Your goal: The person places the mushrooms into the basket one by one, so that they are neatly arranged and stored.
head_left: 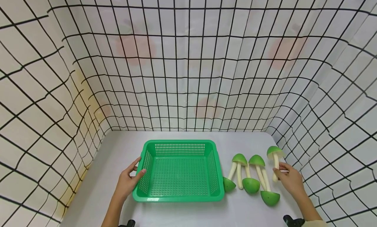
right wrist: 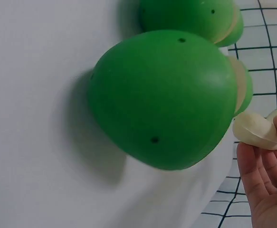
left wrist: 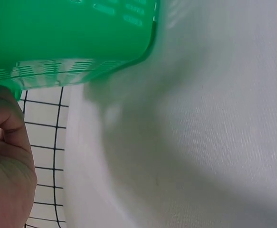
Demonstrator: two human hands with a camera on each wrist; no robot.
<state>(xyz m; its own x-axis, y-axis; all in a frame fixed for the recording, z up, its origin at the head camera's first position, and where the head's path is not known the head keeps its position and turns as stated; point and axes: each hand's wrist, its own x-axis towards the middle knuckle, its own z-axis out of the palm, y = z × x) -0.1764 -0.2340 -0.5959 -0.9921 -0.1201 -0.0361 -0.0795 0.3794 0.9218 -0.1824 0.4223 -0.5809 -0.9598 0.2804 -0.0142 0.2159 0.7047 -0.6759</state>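
Basket (head_left: pixel 178 199): green plastic, smooth, glossy rim, perforated walls, bright highlights on outer face. Mushroom caps (right wrist: pixel 162 99), right of basket: green, smooth, soft sheen, small dark specks on surface. Mushroom stems (head_left: pixel 239 178), right of basket: cream, smooth, low sheen, fine seam line on one. Table (head_left: pixel 182 216), under basket: white, mostly matt, finely grained surface. Backing sheet (head_left: pixel 182 68), behind basket: pale, low sheen, cloth or paper hard to tell through grid (head_left: pixel 206 8) of thin black strands.
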